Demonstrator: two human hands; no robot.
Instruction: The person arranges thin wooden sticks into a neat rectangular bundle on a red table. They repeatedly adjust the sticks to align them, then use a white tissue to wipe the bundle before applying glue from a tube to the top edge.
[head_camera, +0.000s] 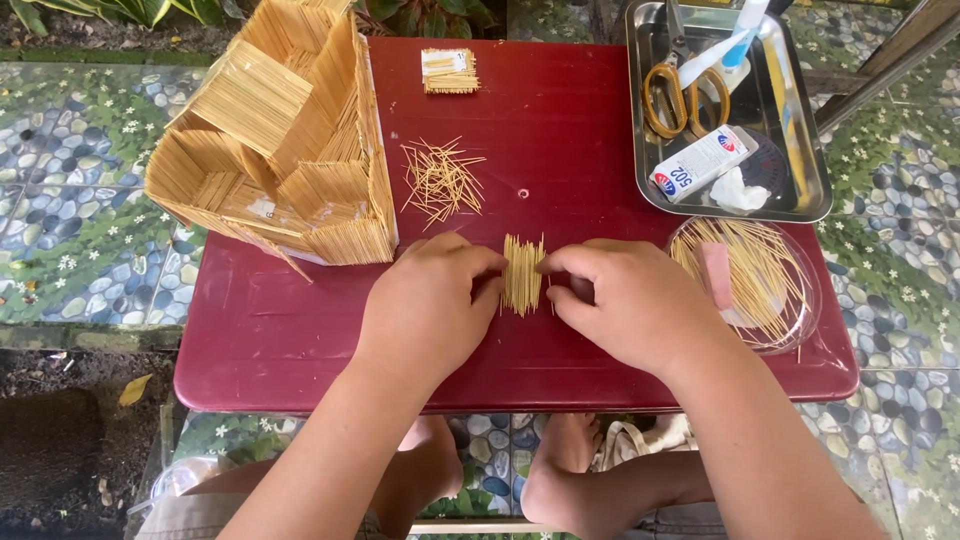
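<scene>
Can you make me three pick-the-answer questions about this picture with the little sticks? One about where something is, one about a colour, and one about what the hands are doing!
1. Where are the scissors?
A. in the metal tray
B. on the floor
C. inside the stick house

2. What colour is the table?
A. blue
B. dark red
C. white

3. How are the two hands placed?
A. both in the air
B. one on each side of the row of sticks
C. holding the scissors

Answers: 1 A, orange handles lie in the tray. 2 B, its top is dark red. 3 B, left hand and right hand press the row between them.
</scene>
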